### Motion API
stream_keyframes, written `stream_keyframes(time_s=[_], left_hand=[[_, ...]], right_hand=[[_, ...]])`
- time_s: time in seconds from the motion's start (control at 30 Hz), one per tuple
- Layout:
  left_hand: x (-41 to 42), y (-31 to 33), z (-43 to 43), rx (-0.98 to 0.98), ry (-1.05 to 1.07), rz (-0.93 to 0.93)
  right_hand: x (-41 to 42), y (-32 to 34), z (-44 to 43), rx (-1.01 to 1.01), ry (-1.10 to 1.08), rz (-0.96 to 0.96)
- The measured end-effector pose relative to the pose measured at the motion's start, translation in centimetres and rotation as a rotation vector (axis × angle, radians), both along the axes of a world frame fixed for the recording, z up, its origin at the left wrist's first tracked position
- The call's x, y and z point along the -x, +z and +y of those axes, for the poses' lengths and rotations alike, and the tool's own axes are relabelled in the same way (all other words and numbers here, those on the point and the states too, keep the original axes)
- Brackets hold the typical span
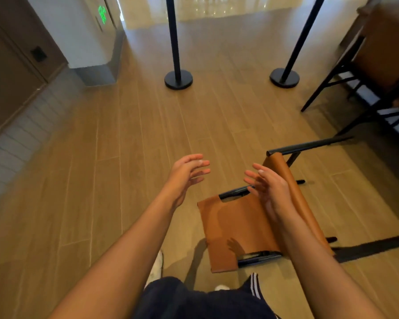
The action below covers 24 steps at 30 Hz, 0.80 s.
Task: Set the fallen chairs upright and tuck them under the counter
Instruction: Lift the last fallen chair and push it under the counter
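A fallen chair [244, 224] lies on its side on the wood-look plank floor [101, 180], low and right of centre. Its smooth tan leather panels are stretched over a thin black metal tube frame. The left hand [184, 173] and right hand [267, 187] both hover above it, empty, fingers spread and loosely curled, touching nothing. Another chair [364, 72], with slim black legs, stands upright at the far right. Two black posts [174, 42] on round, flat bases stand beyond.
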<state>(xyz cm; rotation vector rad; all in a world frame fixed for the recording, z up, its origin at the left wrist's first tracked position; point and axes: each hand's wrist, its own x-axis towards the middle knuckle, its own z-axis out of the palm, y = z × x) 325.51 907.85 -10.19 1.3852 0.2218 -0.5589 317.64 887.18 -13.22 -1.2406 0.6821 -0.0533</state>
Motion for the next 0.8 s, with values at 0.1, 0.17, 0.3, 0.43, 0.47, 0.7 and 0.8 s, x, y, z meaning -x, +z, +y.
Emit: stream_keyframes(time_s=[0.1, 0.17, 0.3, 0.43, 0.47, 0.7, 0.8], left_hand=[[-4.0, -0.6, 1.3, -0.034, -0.181, 0.023], [-6.4, -0.8, 2.2, -0.053, -0.275, 0.032], [-10.1, -0.9, 2.7, -0.054, -0.43, 0.033], [-11.5, -1.7, 1.8, -0.052, -0.547, 0.041], [-11.6, -1.9, 1.4, -0.054, -0.574, 0.051], [-13.0, -4.3, -1.5, -0.053, -0.65, 0.064], [-13.7, -5.0, -2.2, -0.082, -0.713, 0.058]], right_hand=[[-0.9, -1.0, 2.5, -0.018, -0.18, 0.015], [-1.0, -1.6, 4.4, -0.05, -0.298, 0.024], [-0.5, -1.9, 7.6, -0.123, -0.524, 0.031], [0.6, -2.0, 8.7, -0.126, -0.677, 0.031], [0.9, -2.1, 8.7, -0.117, -0.712, 0.034], [0.5, -4.0, 8.2, -0.067, -0.792, 0.109], [-0.2, -4.7, 8.5, -0.044, -0.808, 0.146]])
